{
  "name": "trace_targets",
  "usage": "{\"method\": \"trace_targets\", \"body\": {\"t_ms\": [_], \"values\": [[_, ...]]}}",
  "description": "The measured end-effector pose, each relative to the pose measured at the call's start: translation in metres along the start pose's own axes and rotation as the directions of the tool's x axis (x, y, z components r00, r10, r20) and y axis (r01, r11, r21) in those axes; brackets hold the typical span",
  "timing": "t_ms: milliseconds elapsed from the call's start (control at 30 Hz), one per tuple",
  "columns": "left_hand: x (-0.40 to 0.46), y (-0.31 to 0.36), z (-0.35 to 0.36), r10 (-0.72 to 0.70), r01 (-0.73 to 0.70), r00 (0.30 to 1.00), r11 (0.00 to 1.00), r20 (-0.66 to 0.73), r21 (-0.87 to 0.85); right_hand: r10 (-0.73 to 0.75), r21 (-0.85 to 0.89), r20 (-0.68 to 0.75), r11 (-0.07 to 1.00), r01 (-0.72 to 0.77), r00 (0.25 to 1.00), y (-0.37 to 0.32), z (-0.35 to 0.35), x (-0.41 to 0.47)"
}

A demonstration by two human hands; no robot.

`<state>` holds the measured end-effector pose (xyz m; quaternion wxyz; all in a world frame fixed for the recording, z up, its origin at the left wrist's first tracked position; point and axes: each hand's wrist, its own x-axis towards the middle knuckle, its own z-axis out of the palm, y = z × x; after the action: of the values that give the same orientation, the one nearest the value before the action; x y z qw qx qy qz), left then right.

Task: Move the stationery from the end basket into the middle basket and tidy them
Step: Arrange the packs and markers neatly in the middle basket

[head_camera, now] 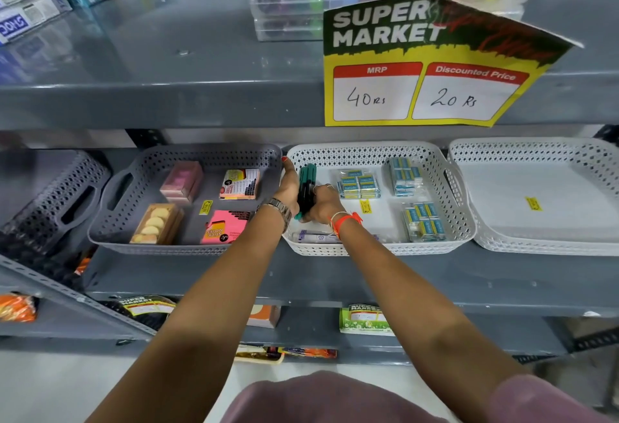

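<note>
Three baskets stand on the grey shelf. The middle white basket [375, 151] holds several blue-and-yellow eraser packs [358, 184] and a white pen pack [316, 238] by its front wall. Over its left part both hands hold a bundle of green-capped black markers [306, 181]. My left hand [288, 189] presses on the bundle's left side. My right hand [323, 203] grips it from the right. The right-end white basket [536, 149] shows only a yellow price sticker [533, 203]. The left grey basket [187, 154] holds sticky-note packs and boxes.
A "Super Market" price sign [432, 67] hangs from the upper shelf edge above the middle basket. A dark grey basket [50, 198] stands at far left. Clear marker cases sit on the upper shelf. Packaged goods lie on the lower shelf.
</note>
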<state>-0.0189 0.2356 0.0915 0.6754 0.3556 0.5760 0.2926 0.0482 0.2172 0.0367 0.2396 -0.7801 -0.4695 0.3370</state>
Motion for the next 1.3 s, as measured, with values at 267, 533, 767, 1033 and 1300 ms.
{"method": "trace_targets", "body": {"t_ms": [267,533,767,1033,1300], "values": [[0.001,0.001,-0.001,-0.042,0.042,0.998,0.999,0.052,-0.009,-0.007,-0.026,0.003,1.000,0.007,1.000,-0.001,-0.001,0.000],[0.000,0.000,0.001,-0.004,0.004,1.000,1.000,0.025,-0.021,-0.034,-0.053,0.088,0.998,0.038,0.996,0.004,-0.012,-0.002],[0.007,-0.002,0.003,-0.029,0.032,0.997,0.999,0.068,-0.041,-0.036,-0.108,0.107,0.993,0.048,0.994,0.004,-0.014,-0.004],[0.005,0.000,0.002,0.004,-0.004,1.000,0.998,0.009,0.057,-0.010,-0.035,0.094,0.999,0.013,0.996,0.003,-0.013,-0.003],[0.006,-0.004,0.006,0.031,-0.031,0.999,1.000,-0.044,0.005,0.008,0.124,0.127,0.992,-0.024,0.992,0.008,-0.017,-0.004]]}}
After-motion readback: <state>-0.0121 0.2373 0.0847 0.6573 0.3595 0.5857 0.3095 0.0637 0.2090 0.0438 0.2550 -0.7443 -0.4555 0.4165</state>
